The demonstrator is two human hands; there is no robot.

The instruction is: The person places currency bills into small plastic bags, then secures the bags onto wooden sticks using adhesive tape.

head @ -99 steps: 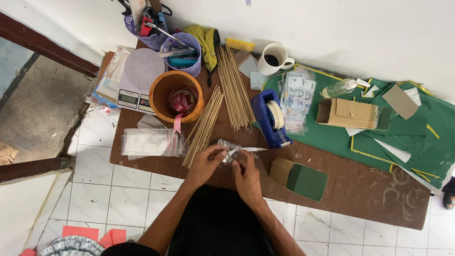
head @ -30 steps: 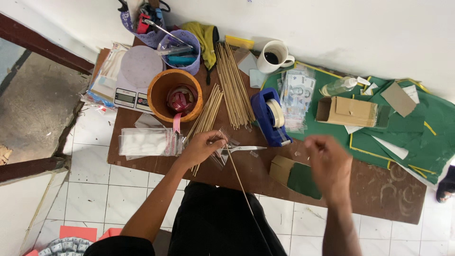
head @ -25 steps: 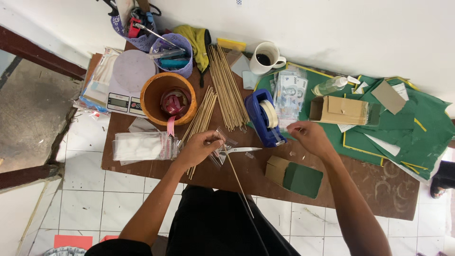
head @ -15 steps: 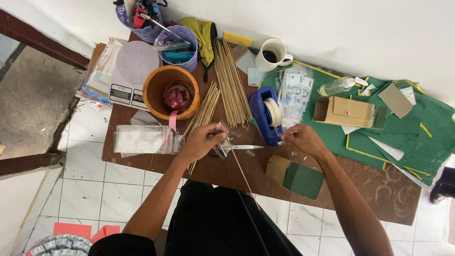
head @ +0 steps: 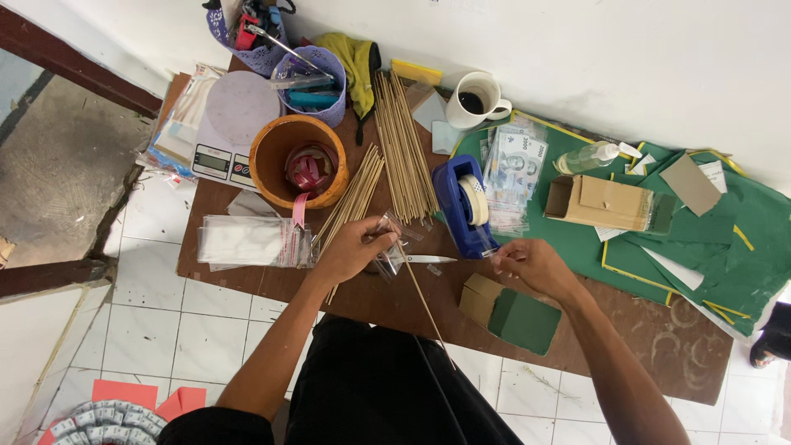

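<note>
Two hands: my left hand (head: 353, 249) pinches stick (head: 420, 298) and clear sleeve (head: 389, 257); right hand (head: 531, 265), fingertips closed, pulls tape from dispenser (head: 466, 206), which may tangle.

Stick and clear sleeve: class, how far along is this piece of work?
Done: the clear sleeve sits at the stick's top, pinched by the left hand. In hand: the right hand is at the tape dispenser. Left: no tape shows on the sleeve yet.

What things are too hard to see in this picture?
- Head view: whether the right hand pinches tape from the blue tape dispenser; too small.
- Contents of the clear sleeve at the left hand: too small.
- Foot: cut by right edge.
</note>
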